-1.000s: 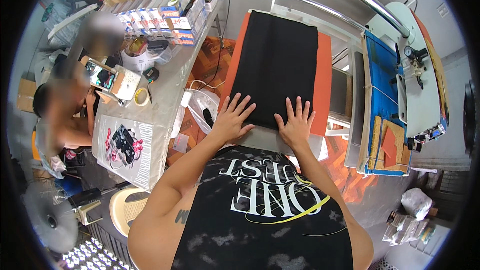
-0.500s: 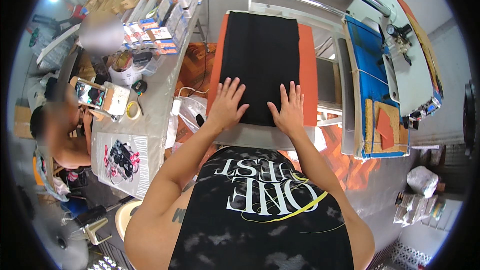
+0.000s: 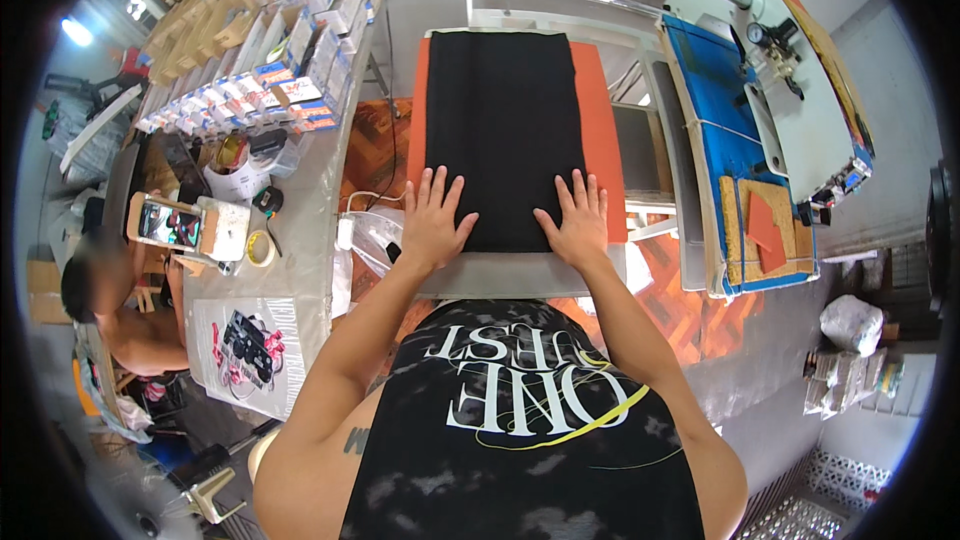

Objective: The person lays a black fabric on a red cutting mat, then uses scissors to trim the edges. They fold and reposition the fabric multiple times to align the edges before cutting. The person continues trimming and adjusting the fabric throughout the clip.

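Note:
A black rectangular piece of fabric (image 3: 503, 120) lies flat on an orange pad (image 3: 603, 130), whose strips show on both sides of it. Across the fabric's near left corner rests my left hand (image 3: 433, 225), palm down with fingers spread. My right hand (image 3: 577, 223) lies flat over the near right edge, its thumb on the fabric and its other fingers reaching onto the pad. Neither hand grips anything. Under the pad's near side a grey board edge (image 3: 500, 276) shows.
At the right stands a press-like machine with a blue-covered panel (image 3: 705, 80) and a pressure gauge (image 3: 757, 34). A table (image 3: 310, 180) at the left holds boxes (image 3: 300, 90), a tape roll (image 3: 260, 248) and a phone (image 3: 170, 222). Another person (image 3: 140, 335) sits beyond it.
Both hands have slid a little toward me. My right hand has also moved outward over the fabric's right edge. The fabric still lies flat, and the whole view has shifted slightly.

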Available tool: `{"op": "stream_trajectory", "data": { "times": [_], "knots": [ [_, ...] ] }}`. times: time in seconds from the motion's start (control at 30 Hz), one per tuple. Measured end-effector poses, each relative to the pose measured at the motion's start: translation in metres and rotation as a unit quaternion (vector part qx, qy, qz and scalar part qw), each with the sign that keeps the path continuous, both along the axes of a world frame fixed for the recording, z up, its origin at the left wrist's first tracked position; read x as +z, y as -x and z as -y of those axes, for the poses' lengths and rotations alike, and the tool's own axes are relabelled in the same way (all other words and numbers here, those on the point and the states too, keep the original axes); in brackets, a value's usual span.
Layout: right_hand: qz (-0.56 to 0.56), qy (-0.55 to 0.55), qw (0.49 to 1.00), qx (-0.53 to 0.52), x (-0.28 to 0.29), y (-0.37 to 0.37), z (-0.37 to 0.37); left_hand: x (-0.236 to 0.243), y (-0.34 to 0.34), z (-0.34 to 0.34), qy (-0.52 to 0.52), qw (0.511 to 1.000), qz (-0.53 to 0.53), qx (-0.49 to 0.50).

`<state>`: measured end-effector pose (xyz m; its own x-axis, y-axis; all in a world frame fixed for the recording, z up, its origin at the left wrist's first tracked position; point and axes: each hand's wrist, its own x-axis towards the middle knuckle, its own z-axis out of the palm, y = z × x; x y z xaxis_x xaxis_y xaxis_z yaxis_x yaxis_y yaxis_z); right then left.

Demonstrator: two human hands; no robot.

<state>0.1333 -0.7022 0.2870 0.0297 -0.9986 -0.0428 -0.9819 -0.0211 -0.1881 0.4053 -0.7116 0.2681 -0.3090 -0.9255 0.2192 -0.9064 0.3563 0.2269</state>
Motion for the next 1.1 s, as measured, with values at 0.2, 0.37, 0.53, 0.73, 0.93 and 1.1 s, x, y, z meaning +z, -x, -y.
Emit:
{"op": "stream_trajectory", "data": {
  "times": [0.2, 0.37, 0.53, 0.73, 0.93, 1.1],
  "knots": [
    [-0.003, 0.03, 1.0, 0.002, -0.002, -0.002, -0.001, 0.003, -0.011, -0.022, 0.026, 0.997, -0.076, 0.01],
    [-0.014, 0.049, 0.999, 0.004, -0.005, -0.002, -0.001, 0.008, -0.032, -0.056, 0.014, 0.995, -0.1, 0.028],
    [-0.041, 0.052, 0.998, 0.009, -0.008, -0.003, 0.0, 0.004, -0.038, -0.037, 0.058, 0.986, -0.154, 0.04],
    [-0.053, 0.05, 0.997, 0.007, -0.006, -0.005, 0.001, 0.007, -0.039, 0.066, 0.022, 0.948, -0.243, 0.202],
    [-0.022, 0.073, 0.997, 0.0, -0.007, -0.004, -0.001, 0.005, -0.029, 0.099, -0.05, 0.956, -0.187, 0.219],
    [-0.01, 0.054, 0.999, -0.001, -0.006, -0.002, -0.002, -0.008, -0.026, 0.106, -0.062, 0.931, -0.256, 0.254]
  ]
}}
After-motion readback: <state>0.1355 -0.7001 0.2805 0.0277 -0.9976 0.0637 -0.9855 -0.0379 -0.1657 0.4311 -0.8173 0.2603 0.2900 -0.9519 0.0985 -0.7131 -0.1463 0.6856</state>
